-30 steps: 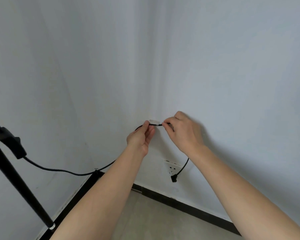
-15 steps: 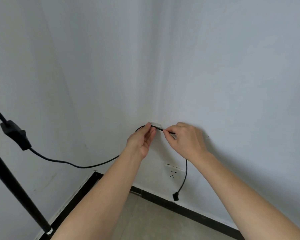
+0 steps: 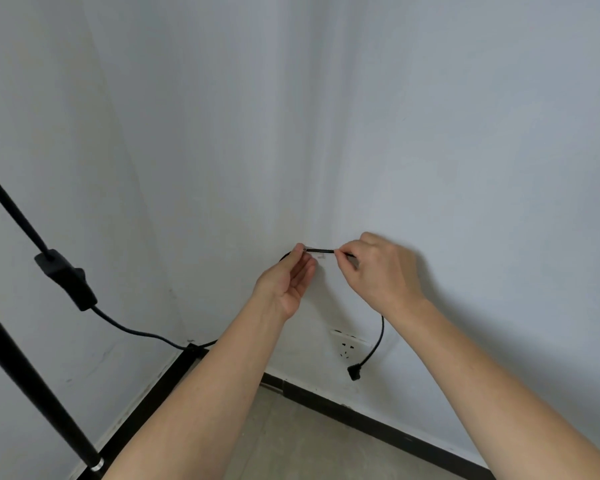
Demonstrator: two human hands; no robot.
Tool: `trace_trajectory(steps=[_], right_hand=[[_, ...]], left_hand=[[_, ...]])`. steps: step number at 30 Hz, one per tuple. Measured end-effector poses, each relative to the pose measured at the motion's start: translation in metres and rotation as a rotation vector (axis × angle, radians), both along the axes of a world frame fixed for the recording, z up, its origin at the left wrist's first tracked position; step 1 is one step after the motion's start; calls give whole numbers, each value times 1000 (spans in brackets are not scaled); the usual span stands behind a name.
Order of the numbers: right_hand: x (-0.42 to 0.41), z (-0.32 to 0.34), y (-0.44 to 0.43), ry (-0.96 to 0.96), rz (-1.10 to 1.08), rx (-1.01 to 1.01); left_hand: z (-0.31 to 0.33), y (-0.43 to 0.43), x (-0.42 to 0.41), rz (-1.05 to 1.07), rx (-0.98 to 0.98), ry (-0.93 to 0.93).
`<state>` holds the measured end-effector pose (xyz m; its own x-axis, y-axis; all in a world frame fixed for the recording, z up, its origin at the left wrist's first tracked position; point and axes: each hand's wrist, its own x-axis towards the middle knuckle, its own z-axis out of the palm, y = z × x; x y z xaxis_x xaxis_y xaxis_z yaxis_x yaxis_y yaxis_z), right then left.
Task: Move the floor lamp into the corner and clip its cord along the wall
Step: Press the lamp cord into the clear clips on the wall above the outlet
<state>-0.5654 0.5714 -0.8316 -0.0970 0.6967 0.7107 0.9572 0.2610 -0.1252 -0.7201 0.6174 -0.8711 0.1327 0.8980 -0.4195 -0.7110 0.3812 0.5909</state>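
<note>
The black lamp pole (image 3: 32,386) slants up the left edge of the view. Its black cord (image 3: 321,250) runs from an inline switch (image 3: 66,282) down along the left wall, behind my left forearm, and up to the corner. My left hand (image 3: 288,282) pinches the cord at the wall just right of the corner. My right hand (image 3: 381,271) pinches it a little further right, so a short straight stretch lies between my fingers against the wall. The clip seen earlier is hidden or too small to tell. The plug (image 3: 354,372) dangles free below my right hand.
A white wall socket (image 3: 349,344) sits low on the right wall, beside the hanging plug. Black skirting (image 3: 395,434) runs along both walls above a grey floor (image 3: 291,445).
Both hands stay at the same spot near the corner while the view shifts. The pale clip visible between my fingers one second ago no longer shows. The plug keeps dangling beside the socket.
</note>
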Motion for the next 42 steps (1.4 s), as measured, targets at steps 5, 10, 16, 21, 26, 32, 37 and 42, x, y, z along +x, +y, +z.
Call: trace_trajectory(steps=[5, 10, 16, 21, 26, 32, 37, 42], right_hand=[[3, -22, -3, -57, -32, -82], [5, -38, -3, -13, -30, -175], [1, -63, 0, 121, -63, -341], [0, -92, -5, 666, 138, -577], [16, -115, -23, 883, 182, -652], [22, -108, -26, 847, 249, -590], [21, -106, -30, 875, 251, -621], [34, -109, -48, 909, 231, -652]], left_hand=[[0, -2, 1, -16, 62, 40], [3, -1, 0, 29, 111, 263], [1, -6, -1, 72, 203, 438], [3, -10, 6, 108, 265, 552], [-9, -24, 14, 62, 299, 674], [-22, -46, 31, -79, 395, 759], [-16, -44, 37, -63, 379, 773], [-2, -32, 42, 48, 323, 688]])
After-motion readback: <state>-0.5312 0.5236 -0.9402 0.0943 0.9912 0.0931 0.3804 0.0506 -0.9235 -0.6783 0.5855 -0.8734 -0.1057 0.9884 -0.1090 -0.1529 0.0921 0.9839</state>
